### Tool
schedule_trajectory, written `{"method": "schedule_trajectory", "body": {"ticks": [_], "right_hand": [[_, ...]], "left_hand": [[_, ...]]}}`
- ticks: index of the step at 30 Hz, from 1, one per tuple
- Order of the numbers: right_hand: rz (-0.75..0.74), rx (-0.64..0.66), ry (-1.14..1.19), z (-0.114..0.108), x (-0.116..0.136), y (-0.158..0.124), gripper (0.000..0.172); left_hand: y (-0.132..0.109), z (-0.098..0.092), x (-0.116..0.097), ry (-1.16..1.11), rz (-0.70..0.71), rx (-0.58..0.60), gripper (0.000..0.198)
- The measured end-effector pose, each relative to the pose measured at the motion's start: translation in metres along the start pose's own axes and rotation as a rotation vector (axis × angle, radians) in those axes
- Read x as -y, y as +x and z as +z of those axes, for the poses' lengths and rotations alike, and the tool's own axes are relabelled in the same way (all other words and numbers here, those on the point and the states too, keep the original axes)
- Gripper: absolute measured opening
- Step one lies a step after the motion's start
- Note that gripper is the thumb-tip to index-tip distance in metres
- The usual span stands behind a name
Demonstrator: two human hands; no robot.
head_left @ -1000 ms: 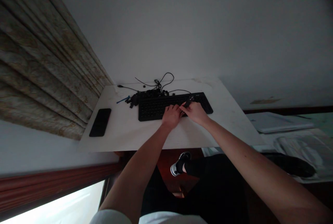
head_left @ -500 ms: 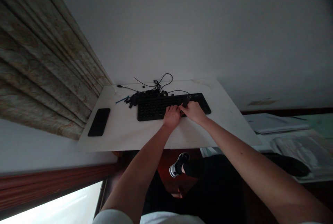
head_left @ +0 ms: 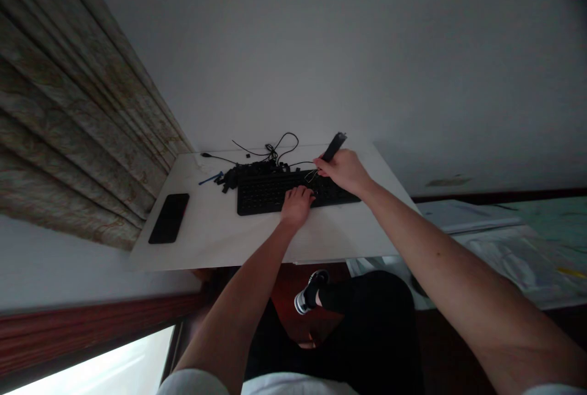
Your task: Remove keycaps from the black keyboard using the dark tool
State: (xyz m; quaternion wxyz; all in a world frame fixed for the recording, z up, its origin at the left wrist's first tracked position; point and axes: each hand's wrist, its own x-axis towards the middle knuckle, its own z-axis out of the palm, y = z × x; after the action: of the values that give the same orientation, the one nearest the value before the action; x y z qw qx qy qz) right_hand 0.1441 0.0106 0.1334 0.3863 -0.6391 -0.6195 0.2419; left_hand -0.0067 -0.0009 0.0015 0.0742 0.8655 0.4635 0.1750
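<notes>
A black keyboard point(head_left: 259, 194) lies on the white table in front of me. My left hand point(head_left: 297, 204) rests on its middle front part, fingers laid over the keys and slightly apart; what is beneath them is hidden. Above the keyboard's right half, my right hand point(head_left: 342, 170) is closed around the dark handle of a keycap puller point(head_left: 334, 146). Thin wire loops stick out of the puller's lower end, close to the keys near my left fingertips. A pile of small black pieces that look like keycaps point(head_left: 250, 170) lies behind the keyboard, partly touching its back edge.
A black phone point(head_left: 169, 218) lies at the table's left side. A blue stick-like tool point(head_left: 211, 178) is beside the pile. A black cable point(head_left: 271, 151) coils near the wall. Patterned curtains point(head_left: 82, 95) hang at left; papers point(head_left: 468, 217) lie on a lower surface at right.
My right hand has risen from the keys, and the puller now stands tilted upward in it with its wires showing. My left hand has stayed on the keyboard. The view has shifted slightly.
</notes>
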Motion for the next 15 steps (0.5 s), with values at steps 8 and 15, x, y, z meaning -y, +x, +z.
{"method": "schedule_trajectory", "body": {"ticks": [8, 15], "right_hand": [[0.367, -0.517, 0.536, -0.01, -0.128, -0.038, 0.03], [0.422, -0.721, 0.486, -0.011, -0.181, -0.059, 0.036]], "left_hand": [[-0.003, 0.006, 0.002, -0.043, 0.025, -0.072, 0.029], [-0.005, 0.008, 0.003, -0.126, 0.039, -0.13, 0.026]]}}
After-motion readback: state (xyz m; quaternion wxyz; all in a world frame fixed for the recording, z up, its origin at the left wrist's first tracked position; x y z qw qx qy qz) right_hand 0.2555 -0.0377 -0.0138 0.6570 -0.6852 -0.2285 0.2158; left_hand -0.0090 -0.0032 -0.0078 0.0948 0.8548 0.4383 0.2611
